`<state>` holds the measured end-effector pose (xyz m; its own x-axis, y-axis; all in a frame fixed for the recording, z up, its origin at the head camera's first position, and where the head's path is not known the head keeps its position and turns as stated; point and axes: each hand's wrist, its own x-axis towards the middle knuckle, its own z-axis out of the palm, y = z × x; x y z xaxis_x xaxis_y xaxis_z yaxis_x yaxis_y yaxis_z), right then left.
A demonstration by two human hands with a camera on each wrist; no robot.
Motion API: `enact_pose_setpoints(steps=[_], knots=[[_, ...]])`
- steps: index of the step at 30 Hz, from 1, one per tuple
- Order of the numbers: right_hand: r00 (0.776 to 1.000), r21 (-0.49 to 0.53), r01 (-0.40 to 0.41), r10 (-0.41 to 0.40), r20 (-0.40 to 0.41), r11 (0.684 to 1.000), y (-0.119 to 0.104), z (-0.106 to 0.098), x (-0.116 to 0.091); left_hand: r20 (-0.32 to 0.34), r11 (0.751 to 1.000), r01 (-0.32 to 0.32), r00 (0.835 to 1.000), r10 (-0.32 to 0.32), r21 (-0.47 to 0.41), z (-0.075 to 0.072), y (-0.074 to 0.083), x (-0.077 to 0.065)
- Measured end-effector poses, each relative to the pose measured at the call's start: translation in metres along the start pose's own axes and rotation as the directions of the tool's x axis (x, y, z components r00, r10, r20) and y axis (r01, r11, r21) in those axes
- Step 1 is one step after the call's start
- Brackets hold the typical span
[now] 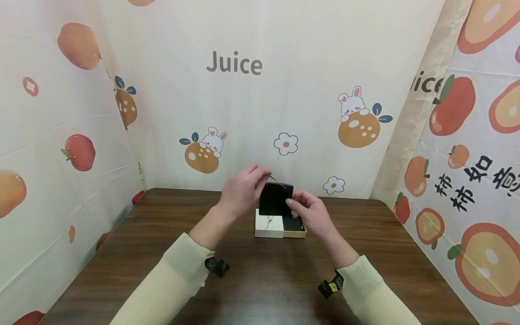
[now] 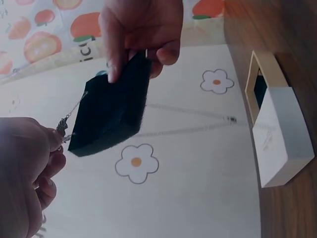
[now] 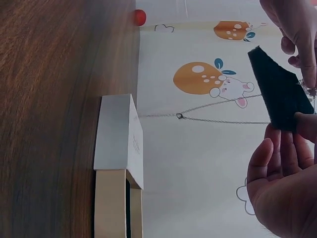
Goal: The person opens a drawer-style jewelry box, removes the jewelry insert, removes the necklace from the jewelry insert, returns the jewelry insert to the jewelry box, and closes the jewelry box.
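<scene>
Above the table, my right hand [image 1: 312, 211] holds a black padded jewelry insert [image 1: 273, 199] by its edge, thumb on the near face. My left hand [image 1: 243, 188] pinches a silver-coloured necklace at its dark leaf-like pendant [image 2: 62, 126], just beside the insert. The necklace chain [image 3: 223, 120] runs past the insert and hangs below in two strands, which meet at a small ring. Below the hands, a jewelry box stands on the table: its white sleeve [image 1: 266, 231] covers one part, and a cream-edged tray [image 1: 299, 234] with a dark inside sticks out to the right.
The dark wood table [image 1: 252, 280] ends at a fruit-printed curtain [image 1: 252, 113] close behind the box. More printed curtain hangs on the left and right sides. Each wrist carries a small black camera.
</scene>
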<state>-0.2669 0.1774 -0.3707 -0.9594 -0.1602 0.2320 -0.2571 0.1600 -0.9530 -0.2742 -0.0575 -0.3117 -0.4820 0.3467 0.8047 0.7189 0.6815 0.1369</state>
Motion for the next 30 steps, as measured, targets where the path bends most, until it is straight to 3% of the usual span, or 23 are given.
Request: enact_pose_setpoints(steps=[10, 20, 30], knots=[[1.000, 0.000, -0.015, 0.015, -0.002, 1.000, -0.001, 0.000, -0.001, -0.012, 0.998, 0.062, 0.998, -0.062, 0.014, -0.007, -0.013, 0.010], [1.000, -0.024, -0.027, 0.028, 0.013, 0.999, 0.001, -0.002, -0.002, -0.072, 0.992, 0.128, 0.989, -0.127, 0.020, -0.023, -0.025, 0.018], [1.000, -0.035, -0.016, 0.016, 0.017, 0.999, 0.006, -0.004, -0.001, -0.142, 0.988, 0.153, 0.978, -0.150, 0.009, -0.040, -0.033, 0.026]])
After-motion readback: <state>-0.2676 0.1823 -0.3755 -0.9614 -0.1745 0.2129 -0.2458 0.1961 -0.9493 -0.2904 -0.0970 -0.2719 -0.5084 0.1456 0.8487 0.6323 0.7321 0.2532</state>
